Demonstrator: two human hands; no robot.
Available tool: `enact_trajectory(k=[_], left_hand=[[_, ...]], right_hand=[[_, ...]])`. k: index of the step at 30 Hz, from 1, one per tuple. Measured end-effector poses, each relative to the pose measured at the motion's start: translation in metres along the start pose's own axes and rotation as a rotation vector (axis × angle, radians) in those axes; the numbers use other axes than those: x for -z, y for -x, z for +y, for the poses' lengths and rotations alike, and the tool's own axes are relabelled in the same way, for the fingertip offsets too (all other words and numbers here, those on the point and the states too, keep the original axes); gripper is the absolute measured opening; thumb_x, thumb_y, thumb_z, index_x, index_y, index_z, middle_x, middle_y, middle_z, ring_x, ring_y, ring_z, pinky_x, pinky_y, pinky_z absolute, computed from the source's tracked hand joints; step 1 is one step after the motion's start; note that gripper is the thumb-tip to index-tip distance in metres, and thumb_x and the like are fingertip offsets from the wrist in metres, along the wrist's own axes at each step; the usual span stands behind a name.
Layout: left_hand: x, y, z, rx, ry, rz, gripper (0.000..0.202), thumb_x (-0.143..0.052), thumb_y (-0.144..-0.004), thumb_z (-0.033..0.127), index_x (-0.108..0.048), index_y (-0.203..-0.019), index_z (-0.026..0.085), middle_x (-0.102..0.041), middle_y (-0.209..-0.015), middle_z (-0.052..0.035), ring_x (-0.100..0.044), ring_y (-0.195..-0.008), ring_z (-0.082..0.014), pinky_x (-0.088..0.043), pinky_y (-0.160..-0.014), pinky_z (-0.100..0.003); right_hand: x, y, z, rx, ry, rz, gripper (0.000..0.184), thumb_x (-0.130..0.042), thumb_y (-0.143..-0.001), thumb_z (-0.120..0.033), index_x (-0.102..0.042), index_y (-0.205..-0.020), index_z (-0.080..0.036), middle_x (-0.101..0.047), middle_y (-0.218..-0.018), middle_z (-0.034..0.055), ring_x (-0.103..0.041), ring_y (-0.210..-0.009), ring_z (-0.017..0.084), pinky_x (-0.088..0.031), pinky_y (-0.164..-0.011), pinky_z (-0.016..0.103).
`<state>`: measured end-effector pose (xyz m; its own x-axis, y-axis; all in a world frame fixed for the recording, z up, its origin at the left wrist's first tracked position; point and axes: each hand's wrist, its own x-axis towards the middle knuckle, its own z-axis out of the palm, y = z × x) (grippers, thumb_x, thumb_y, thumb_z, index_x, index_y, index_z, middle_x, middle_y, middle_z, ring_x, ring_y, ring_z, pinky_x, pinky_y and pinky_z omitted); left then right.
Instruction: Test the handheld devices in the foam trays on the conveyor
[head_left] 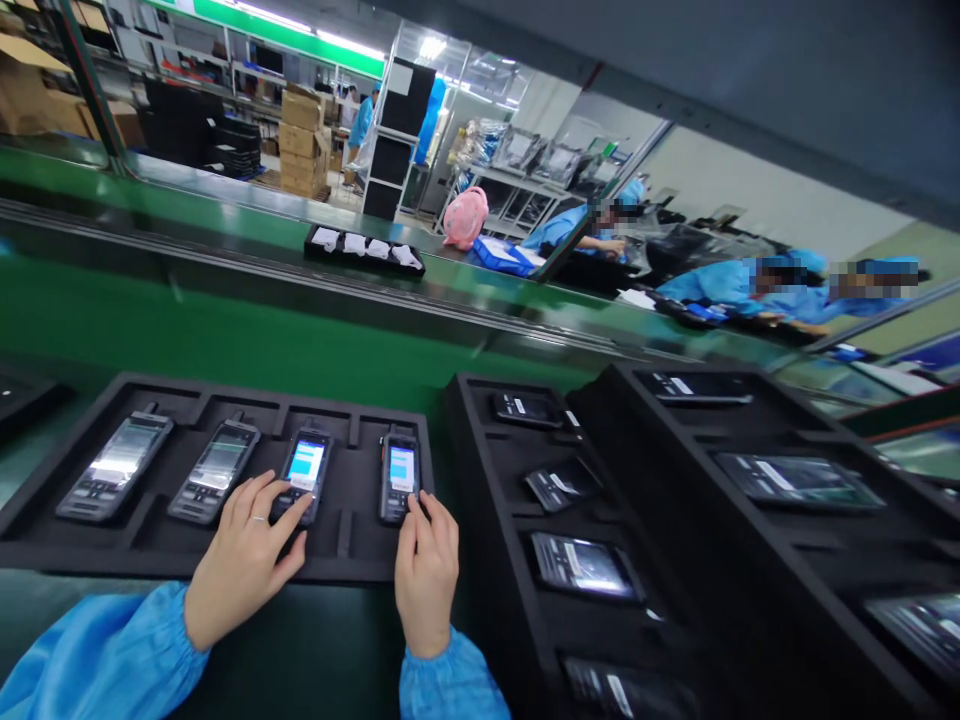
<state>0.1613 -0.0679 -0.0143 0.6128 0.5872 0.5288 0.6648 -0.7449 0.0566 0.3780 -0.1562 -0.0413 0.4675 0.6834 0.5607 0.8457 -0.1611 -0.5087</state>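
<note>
Several handheld phones with keypads and stub antennas lie in a black foam tray. My left hand rests over the third phone, its fingers spread and a fingertip at the keypad; that screen is lit blue and white. At the tray's right end, my right hand has its fingers stretched to the keypad of another lit phone. Neither hand grips anything. Further left lie a phone with a dimmer screen and a phone whose screen reflects glare.
To the right stand two black foam trays, the nearer and the farther, holding more phones. A small black tray with white pieces sits on the ledge beyond. Co-workers in blue work at the upper right, near a pink bag.
</note>
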Motion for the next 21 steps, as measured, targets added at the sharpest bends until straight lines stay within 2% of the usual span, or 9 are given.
enact_trajectory(k=[4,6,9,11,15,21], left_hand=[[0.003,0.000,-0.003,0.034,0.037,-0.049,0.031,-0.058,-0.087,0.024,-0.065,-0.118,0.023,-0.057,-0.119,-0.0129,-0.047,-0.125,-0.0364,-0.045,-0.101,-0.054],[0.006,-0.006,-0.006,0.075,0.079,-0.071,0.033,-0.058,-0.088,0.029,-0.062,-0.120,0.021,-0.055,-0.121,-0.0135,-0.044,-0.127,-0.0363,-0.045,-0.101,-0.054],[0.008,-0.022,-0.011,0.139,0.102,-0.078,0.043,-0.055,-0.090,0.037,-0.055,-0.128,0.016,-0.051,-0.125,-0.0171,-0.040,-0.131,-0.0373,-0.043,-0.102,-0.056],[0.008,-0.035,-0.013,0.149,0.077,-0.076,0.046,-0.056,-0.090,0.041,-0.056,-0.128,0.016,-0.050,-0.127,-0.0187,-0.038,-0.132,-0.0395,-0.042,-0.102,-0.058],[0.000,-0.050,-0.012,0.118,0.003,-0.077,0.043,-0.059,-0.087,0.045,-0.064,-0.121,0.021,-0.051,-0.128,-0.0194,-0.039,-0.131,-0.0421,-0.041,-0.099,-0.062],[-0.014,-0.047,-0.007,0.109,-0.022,-0.089,0.046,-0.062,-0.085,0.049,-0.064,-0.121,0.021,-0.051,-0.133,-0.0195,-0.038,-0.134,-0.0413,-0.036,-0.105,-0.062]], right_hand=[[0.007,-0.001,-0.001,-0.036,-0.030,-0.051,0.032,-0.043,-0.097,-0.028,-0.068,-0.115,-0.019,-0.068,-0.118,0.0138,-0.058,-0.115,0.026,-0.055,-0.094,0.048],[0.010,-0.007,-0.001,-0.083,-0.064,-0.095,0.034,-0.042,-0.098,-0.031,-0.066,-0.119,-0.020,-0.068,-0.116,0.0129,-0.059,-0.112,0.025,-0.054,-0.094,0.046],[0.010,-0.026,0.000,-0.151,-0.090,-0.150,0.044,-0.039,-0.098,-0.035,-0.053,-0.136,-0.019,-0.068,-0.115,0.0131,-0.060,-0.109,0.025,-0.053,-0.093,0.045],[0.006,-0.042,0.002,-0.152,-0.105,-0.192,0.048,-0.037,-0.098,-0.036,-0.048,-0.141,-0.018,-0.068,-0.117,0.0134,-0.059,-0.110,0.026,-0.051,-0.094,0.045],[-0.006,-0.062,0.010,-0.135,-0.159,-0.208,0.048,-0.036,-0.096,-0.036,-0.054,-0.135,-0.015,-0.068,-0.118,0.0146,-0.058,-0.112,0.026,-0.050,-0.096,0.045],[-0.011,-0.059,0.019,-0.128,-0.209,-0.145,0.043,-0.037,-0.095,-0.033,-0.061,-0.127,-0.015,-0.068,-0.118,0.0145,-0.059,-0.112,0.025,-0.051,-0.095,0.043]])
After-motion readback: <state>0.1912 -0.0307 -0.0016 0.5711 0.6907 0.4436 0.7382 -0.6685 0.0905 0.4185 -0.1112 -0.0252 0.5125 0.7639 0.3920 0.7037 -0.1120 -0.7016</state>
